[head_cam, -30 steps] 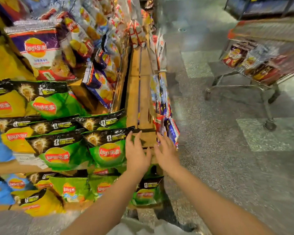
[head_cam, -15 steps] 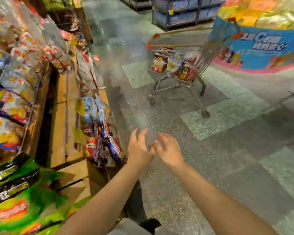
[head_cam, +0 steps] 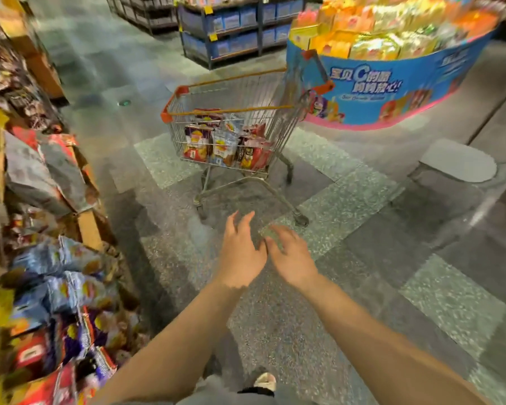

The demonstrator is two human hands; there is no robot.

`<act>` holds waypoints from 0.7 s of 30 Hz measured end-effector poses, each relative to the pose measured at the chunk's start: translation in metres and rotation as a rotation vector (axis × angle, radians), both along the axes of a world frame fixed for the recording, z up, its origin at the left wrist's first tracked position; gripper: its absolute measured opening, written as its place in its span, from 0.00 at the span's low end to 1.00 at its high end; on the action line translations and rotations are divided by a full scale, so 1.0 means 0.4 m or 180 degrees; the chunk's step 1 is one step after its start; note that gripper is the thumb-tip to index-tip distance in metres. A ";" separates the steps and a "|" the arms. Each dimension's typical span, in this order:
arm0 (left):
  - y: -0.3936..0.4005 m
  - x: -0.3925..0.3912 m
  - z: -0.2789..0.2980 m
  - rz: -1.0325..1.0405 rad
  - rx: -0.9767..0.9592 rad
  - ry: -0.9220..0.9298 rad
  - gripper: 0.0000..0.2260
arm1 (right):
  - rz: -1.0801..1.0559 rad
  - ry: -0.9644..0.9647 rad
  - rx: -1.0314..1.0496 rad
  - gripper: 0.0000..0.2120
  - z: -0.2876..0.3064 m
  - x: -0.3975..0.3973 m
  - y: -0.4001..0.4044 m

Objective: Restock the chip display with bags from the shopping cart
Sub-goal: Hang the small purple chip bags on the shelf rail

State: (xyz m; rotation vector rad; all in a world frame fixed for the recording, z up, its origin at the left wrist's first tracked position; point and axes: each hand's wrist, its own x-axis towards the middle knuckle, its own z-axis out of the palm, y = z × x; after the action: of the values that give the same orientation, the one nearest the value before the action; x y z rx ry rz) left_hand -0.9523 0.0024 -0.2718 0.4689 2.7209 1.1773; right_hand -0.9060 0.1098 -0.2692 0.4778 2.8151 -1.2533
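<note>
Cart [head_cam: 237, 112] of bags [head_cam: 225, 141] stands beyond both empty hands [head_cam: 240, 252].

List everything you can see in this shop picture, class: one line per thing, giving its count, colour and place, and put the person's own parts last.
shopping cart: one, silver wire with orange trim, centre of the aisle ahead of the hands.
chip bags in the cart: several, red, purple and pale blue, standing in the basket; exact count unclear.
chip display: one, wooden shelving along the left edge, stacked with blue, purple, red and yellow bags; blurred.
round promotional stand: one, blue with a pink base, upper right, heaped with orange and yellow packs.
blue shelving: a row, top centre, far end of the aisle.
floor: grey speckled tiles, lighter and darker.
left hand: one, empty, fingers relaxed, centre.
right hand: one, empty, beside the left.
</note>
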 end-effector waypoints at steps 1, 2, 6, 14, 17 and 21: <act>0.034 -0.047 0.008 -0.0051 0.0001 0.0021 0.27 | -0.0020 0.0023 0.0025 0.23 0.009 -0.042 0.032; 0.070 -0.094 0.014 -0.0089 -0.0006 0.0068 0.27 | -0.0060 0.0046 0.0056 0.23 0.016 -0.085 0.066; 0.202 -0.250 0.023 -0.0099 -0.0179 0.0107 0.27 | -0.0128 0.0051 0.0054 0.23 0.028 -0.245 0.198; 0.411 -0.553 0.025 0.0434 -0.0097 0.0128 0.26 | 0.0349 0.0167 0.0090 0.24 0.026 -0.586 0.426; 0.461 -0.639 0.040 0.0611 -0.0167 0.0177 0.26 | 0.0585 0.0135 -0.0003 0.25 0.052 -0.702 0.491; 0.477 -0.763 0.057 0.0971 -0.0198 0.0134 0.26 | 0.0888 0.0196 0.0010 0.24 0.077 -0.864 0.505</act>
State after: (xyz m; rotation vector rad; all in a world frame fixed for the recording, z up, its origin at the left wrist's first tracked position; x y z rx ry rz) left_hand -1.2573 0.1934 -0.2488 0.0713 2.9312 1.1526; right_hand -1.2517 0.3119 -0.2384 0.0425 2.8070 -1.2244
